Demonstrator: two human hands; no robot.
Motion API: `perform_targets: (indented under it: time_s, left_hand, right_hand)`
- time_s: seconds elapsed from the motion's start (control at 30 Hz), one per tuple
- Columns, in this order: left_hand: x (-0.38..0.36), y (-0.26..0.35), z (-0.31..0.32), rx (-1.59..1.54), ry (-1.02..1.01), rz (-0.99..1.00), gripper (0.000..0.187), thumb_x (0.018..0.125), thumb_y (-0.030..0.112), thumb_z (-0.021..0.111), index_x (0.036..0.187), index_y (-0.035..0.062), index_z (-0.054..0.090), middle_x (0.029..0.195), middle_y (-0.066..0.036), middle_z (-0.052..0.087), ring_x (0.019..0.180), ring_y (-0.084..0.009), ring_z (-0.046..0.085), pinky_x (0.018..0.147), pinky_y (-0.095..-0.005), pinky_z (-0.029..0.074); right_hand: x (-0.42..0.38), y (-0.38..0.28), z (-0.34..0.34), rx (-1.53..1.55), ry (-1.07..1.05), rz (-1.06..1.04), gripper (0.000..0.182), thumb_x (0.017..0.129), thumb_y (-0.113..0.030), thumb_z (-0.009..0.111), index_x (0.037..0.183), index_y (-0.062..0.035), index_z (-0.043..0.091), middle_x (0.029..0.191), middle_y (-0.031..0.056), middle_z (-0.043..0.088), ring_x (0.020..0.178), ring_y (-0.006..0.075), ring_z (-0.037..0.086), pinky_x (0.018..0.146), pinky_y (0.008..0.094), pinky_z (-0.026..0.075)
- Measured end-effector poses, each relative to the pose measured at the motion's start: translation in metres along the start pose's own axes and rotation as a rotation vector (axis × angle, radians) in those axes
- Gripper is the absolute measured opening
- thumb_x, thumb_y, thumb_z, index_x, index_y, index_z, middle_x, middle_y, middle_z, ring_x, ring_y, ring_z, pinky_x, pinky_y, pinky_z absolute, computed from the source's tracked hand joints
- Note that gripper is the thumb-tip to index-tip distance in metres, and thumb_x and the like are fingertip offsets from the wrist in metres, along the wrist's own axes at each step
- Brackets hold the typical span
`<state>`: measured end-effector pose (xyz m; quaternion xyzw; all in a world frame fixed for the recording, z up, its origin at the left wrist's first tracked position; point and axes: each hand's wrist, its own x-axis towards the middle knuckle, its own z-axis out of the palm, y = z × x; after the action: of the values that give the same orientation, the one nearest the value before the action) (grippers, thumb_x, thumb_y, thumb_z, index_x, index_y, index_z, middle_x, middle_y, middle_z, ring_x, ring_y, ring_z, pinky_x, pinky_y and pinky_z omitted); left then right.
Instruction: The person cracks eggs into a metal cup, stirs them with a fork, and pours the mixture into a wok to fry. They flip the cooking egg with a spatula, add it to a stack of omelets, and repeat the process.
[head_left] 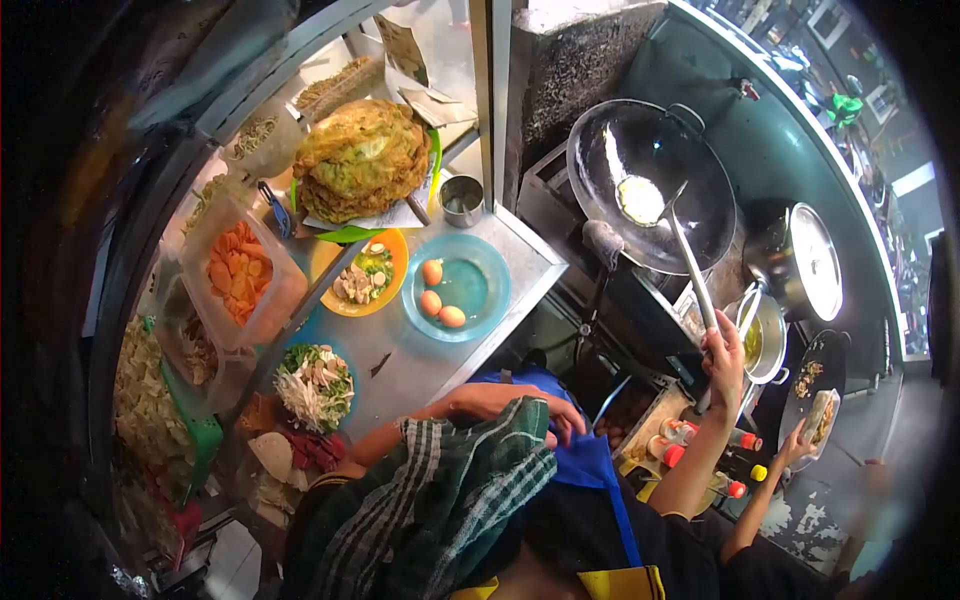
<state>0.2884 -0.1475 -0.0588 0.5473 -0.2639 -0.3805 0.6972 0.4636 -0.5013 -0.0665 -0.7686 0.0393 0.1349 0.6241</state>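
My right hand is closed around the handle of a long metal wok spatula. The spatula's head reaches into a large dark wok on the stove, beside a pale, round frying egg. In front of my body, my left hand rests against a blue apron, its fingers loosely extended and apart. A green checked cloth partly covers that hand and forearm. Ahead of it, several brown eggs lie in a blue-green plate.
An orange bowl and a bowl of shredded vegetables stand left, near fried omelettes, sliced carrots and a metal cup. At right are pots, sauce bottles and another person's hand holding a food packet.
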Motion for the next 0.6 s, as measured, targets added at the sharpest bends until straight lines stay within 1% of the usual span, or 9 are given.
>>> perform_targets:
  time_s: [0.1,0.13,0.17,0.2,0.23,0.27,0.3,0.43,0.6]
  left_hand:
    - [-0.015,-0.021,-0.008,0.045,0.138,0.026,0.034,0.097,0.019,0.064,0.129,0.0044,0.061,0.115,-0.008,0.069,0.106,-0.0198,0.065,0.099,-0.0344,0.048]
    - [-0.022,-0.026,-0.009,0.091,0.284,-0.027,0.034,0.097,0.018,0.064,0.129,0.0044,0.061,0.113,-0.008,0.070,0.104,-0.0188,0.065,0.097,-0.0342,0.049]
    - [-0.028,-0.028,-0.008,0.135,0.430,-0.079,0.034,0.097,0.017,0.064,0.129,0.0043,0.061,0.112,-0.007,0.070,0.102,-0.0177,0.066,0.095,-0.0340,0.049]
    - [-0.035,-0.027,-0.005,0.091,0.535,-0.114,0.032,0.097,0.014,0.062,0.128,0.0050,0.062,0.110,-0.007,0.071,0.103,-0.0157,0.065,0.094,-0.0334,0.049]
    - [-0.041,-0.032,-0.004,0.097,0.530,-0.108,0.032,0.097,0.014,0.062,0.128,0.0050,0.062,0.110,-0.007,0.071,0.103,-0.0157,0.065,0.094,-0.0334,0.049]
    - [-0.047,-0.042,-0.004,0.037,0.642,-0.081,0.032,0.097,0.011,0.060,0.128,0.0046,0.061,0.110,-0.008,0.070,0.105,-0.0153,0.065,0.095,-0.0325,0.049]
    - [-0.053,-0.048,-0.005,-0.027,0.753,-0.054,0.031,0.097,0.009,0.057,0.127,0.0041,0.061,0.110,-0.009,0.070,0.107,-0.0149,0.064,0.095,-0.0315,0.049]
    - [-0.069,-0.061,0.000,-0.051,0.897,0.006,0.030,0.096,0.005,0.057,0.126,0.0025,0.062,0.111,-0.009,0.069,0.106,-0.0152,0.064,0.097,-0.0311,0.049]
    - [-0.076,-0.067,0.009,-0.064,0.971,0.011,0.029,0.096,0.006,0.059,0.125,0.0008,0.062,0.111,-0.009,0.069,0.108,-0.0153,0.065,0.097,-0.0312,0.050]
  right_hand:
    - [0.010,-0.003,-0.012,-0.144,-0.036,-0.057,0.045,0.100,-0.019,0.062,0.142,-0.0068,0.052,0.077,-0.0030,0.058,0.055,-0.0018,0.040,0.045,0.0148,0.027]
    - [0.012,-0.012,-0.016,-0.265,-0.015,-0.090,0.045,0.097,-0.016,0.064,0.139,-0.0047,0.055,0.078,-0.0019,0.061,0.057,0.0021,0.048,0.049,0.0187,0.035]
    - [0.018,-0.016,-0.023,-0.265,-0.010,-0.098,0.045,0.097,-0.016,0.064,0.139,-0.0047,0.055,0.078,-0.0019,0.061,0.057,0.0021,0.048,0.049,0.0187,0.035]
    - [0.025,-0.020,-0.033,-0.512,0.011,-0.218,0.044,0.094,-0.019,0.065,0.136,-0.0068,0.059,0.081,0.0058,0.065,0.064,0.0123,0.057,0.058,0.0276,0.042]
    - [0.032,-0.024,-0.039,-0.760,0.035,-0.336,0.042,0.092,-0.021,0.066,0.132,-0.0088,0.062,0.084,0.0134,0.069,0.071,0.0226,0.065,0.067,0.0366,0.050]
    - [0.021,-0.067,-0.025,-0.956,0.066,-0.136,0.041,0.088,-0.022,0.068,0.127,-0.0126,0.065,0.098,0.0225,0.071,0.093,0.0365,0.069,0.083,0.0441,0.051]
    - [0.024,-0.079,-0.029,-1.068,0.031,-0.254,0.040,0.086,-0.021,0.069,0.126,-0.0151,0.066,0.106,0.0235,0.070,0.097,0.0396,0.068,0.085,0.0438,0.051]
    - [0.040,-0.134,-0.033,-1.224,-0.049,-0.286,0.038,0.081,-0.019,0.072,0.118,-0.0124,0.068,0.104,0.0206,0.071,0.096,0.0392,0.069,0.084,0.0447,0.052]
    - [0.073,-0.176,-0.039,-1.258,-0.125,-0.358,0.034,0.076,-0.016,0.073,0.110,-0.0117,0.072,0.100,0.0150,0.073,0.094,0.0333,0.071,0.086,0.0415,0.054]
